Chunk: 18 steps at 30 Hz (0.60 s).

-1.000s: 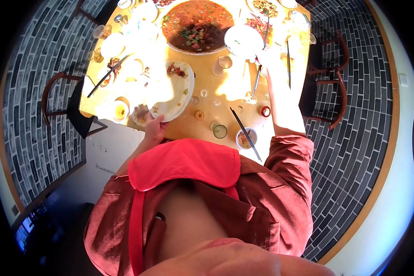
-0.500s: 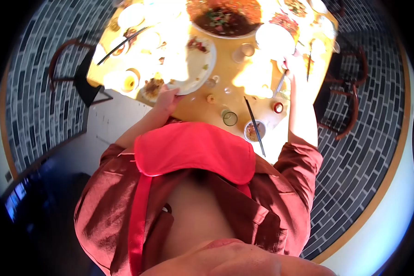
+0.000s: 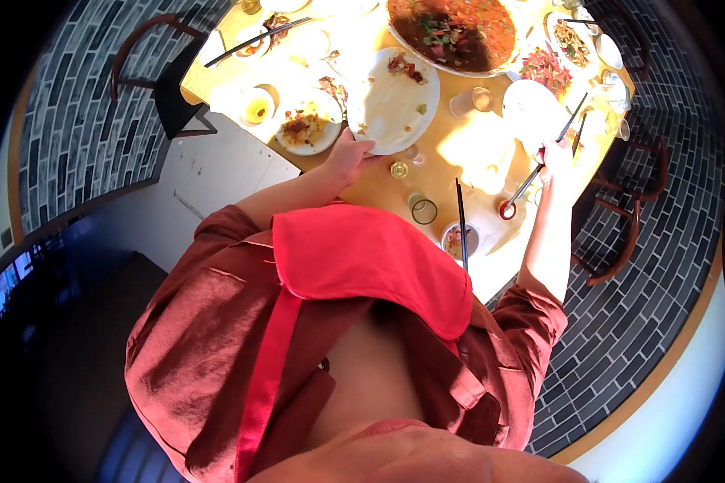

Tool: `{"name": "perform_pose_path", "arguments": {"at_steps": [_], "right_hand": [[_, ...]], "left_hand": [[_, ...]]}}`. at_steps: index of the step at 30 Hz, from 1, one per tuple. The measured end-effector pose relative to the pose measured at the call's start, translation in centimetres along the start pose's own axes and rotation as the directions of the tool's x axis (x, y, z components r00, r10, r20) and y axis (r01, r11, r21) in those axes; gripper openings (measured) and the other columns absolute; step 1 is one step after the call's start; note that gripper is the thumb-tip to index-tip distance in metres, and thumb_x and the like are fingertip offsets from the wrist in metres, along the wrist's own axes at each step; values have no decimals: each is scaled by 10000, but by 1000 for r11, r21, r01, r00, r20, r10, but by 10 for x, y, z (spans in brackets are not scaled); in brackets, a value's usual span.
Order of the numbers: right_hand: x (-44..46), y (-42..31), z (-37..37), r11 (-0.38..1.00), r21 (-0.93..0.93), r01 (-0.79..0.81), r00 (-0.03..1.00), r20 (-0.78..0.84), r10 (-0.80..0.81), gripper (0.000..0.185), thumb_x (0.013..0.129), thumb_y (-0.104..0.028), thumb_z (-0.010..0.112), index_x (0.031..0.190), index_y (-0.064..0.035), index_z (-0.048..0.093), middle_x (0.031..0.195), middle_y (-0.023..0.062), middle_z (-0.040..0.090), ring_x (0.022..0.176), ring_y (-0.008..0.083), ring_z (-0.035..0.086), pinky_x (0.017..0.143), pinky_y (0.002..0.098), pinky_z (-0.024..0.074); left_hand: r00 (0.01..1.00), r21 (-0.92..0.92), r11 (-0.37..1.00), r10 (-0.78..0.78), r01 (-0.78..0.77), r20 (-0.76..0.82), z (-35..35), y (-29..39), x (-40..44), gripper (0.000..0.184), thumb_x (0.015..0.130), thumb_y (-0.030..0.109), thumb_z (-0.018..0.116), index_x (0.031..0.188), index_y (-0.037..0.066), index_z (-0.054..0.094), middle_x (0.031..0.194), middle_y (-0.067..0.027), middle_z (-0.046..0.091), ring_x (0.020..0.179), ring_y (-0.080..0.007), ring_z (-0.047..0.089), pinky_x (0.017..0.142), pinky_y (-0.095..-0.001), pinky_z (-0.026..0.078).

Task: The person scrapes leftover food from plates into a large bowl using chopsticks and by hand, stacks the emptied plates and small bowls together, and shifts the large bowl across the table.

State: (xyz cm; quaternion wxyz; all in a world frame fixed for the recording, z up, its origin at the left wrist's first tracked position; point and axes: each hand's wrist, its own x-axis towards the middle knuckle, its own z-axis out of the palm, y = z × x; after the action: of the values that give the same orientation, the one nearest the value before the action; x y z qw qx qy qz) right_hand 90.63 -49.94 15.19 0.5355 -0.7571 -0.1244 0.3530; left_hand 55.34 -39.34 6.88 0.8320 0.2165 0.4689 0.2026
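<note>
My left hand grips the near edge of an oval white plate, thumb on the rim. Red food scraps lie at the plate's far end. Beside it, to the left, sits a smaller round plate with brown food remains. My right hand is closed around a pair of black chopsticks, which slant down toward a small red-rimmed container. Whether the tips touch it I cannot tell. A white plate, bright with sunlight, lies just beyond this hand.
A big bowl of red soup stands at the far side. Near me are a green-tinted glass and a small bowl with chopsticks across it. Another glass stands mid-table. Chairs flank the table.
The view has shifted, so the table appears further right and lower. My left hand stays on the oval plate, and the right still holds the chopsticks, now seen more clearly.
</note>
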Motion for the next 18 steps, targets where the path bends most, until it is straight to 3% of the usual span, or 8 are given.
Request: {"name": "perform_pose_path", "arguments": {"at_steps": [2,5,11,18], "right_hand": [[-5,-3,1,1000,-5,2,1000,-5,-2,146,709,52,460,834,-24,465,550,60,504,361,103,394,325,220,257],[-2,0,0,1000,-17,5,1000,-17,-5,131,710,48,464,817,-26,472,549,61,506,360,103,397,325,218,257],[5,6,-6,1000,-31,1,1000,-18,-2,117,710,41,470,800,-31,485,549,59,510,361,102,406,324,214,259],[-2,0,-1,1000,-15,-1,1000,-7,1,113,715,30,470,811,-22,495,555,58,511,369,97,407,326,211,263]], "left_hand": [[1000,-49,999,-1,1,0,7,-4,0,439,773,-76,435,1188,23,331,1162,-149,464,1041,-287,516,832,-409,495],[993,-66,998,8,0,121,15,-6,-2,491,749,-83,412,1226,1,336,1156,-144,467,1046,-286,507,850,-380,471],[990,-93,996,17,-4,142,18,-26,3,487,737,-89,403,1216,-19,354,1148,-151,480,1004,-267,524,808,-354,484],[970,-130,987,-62,95,236,8,-33,13,450,745,-85,398,1192,-39,367,1133,-161,493,973,-270,543,790,-359,483]]}}
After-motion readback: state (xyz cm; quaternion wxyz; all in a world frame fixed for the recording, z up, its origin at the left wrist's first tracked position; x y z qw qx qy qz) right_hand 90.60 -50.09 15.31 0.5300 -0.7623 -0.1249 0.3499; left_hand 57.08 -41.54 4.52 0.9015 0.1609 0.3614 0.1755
